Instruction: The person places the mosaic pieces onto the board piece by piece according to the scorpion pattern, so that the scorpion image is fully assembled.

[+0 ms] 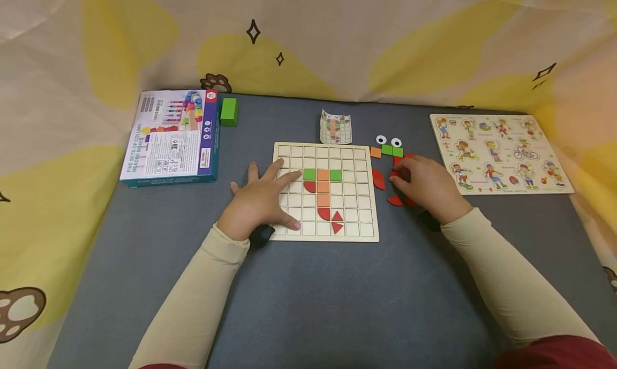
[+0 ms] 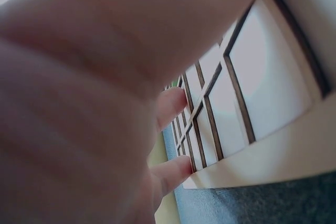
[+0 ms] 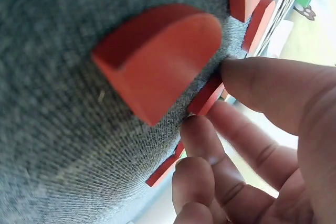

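Note:
A wooden grid board lies mid-table with green squares, orange squares, red quarter-circles and red triangles in its cells. My left hand rests on the board's left side, fingers spread straight. Right of the board, my right hand pinches a small red piece between thumb and fingers, low at the tabletop; the fingers partly hide its shape. Loose red pieces lie round that hand, among them a rounded one and a leaf-shaped one.
A small pattern card stands behind the board. Two eye discs, green squares and an orange square lie right of it. A picture puzzle is far right; a box and green block are left.

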Tool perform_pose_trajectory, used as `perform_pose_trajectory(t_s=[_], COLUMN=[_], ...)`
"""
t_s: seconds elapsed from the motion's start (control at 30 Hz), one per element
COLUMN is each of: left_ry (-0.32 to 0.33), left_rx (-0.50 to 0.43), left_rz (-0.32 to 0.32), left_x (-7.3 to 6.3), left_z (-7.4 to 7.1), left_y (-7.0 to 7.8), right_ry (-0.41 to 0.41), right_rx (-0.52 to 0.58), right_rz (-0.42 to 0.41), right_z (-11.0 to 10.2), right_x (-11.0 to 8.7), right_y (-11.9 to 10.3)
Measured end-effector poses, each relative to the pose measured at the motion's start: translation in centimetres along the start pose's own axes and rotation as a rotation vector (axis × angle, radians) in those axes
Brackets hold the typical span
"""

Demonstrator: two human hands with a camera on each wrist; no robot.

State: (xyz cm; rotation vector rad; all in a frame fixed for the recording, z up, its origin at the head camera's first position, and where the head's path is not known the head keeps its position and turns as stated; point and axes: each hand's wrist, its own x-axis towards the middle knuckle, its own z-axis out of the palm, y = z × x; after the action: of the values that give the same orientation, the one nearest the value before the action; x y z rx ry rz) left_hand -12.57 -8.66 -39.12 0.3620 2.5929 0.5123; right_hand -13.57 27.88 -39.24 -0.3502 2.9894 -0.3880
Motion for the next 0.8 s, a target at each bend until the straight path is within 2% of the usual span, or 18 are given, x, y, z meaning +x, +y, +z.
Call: perform_pose_trajectory(t_s=[0.33, 0.53, 0.8], left_ry=[0.008, 0.003, -0.001], left_rx=[0.001, 0.014, 0.007], left_rz=[0.010, 0.002, 0.005], left_x=[-0.01, 0.03, -0.07], left_z=[0.11, 0.03, -0.05], left_y=[-0.09, -0.08, -0.04], right_ry=[-0.004, 0.017, 0.045], right_rx=[-0.024, -0.017, 0.099], right_rz=[0.009, -0.027, 0.029], right_z=[-0.36, -0.14, -0.45], right_x=[0.02, 0.18, 0.00], right_y=[-0.59, -0.63, -0.47])
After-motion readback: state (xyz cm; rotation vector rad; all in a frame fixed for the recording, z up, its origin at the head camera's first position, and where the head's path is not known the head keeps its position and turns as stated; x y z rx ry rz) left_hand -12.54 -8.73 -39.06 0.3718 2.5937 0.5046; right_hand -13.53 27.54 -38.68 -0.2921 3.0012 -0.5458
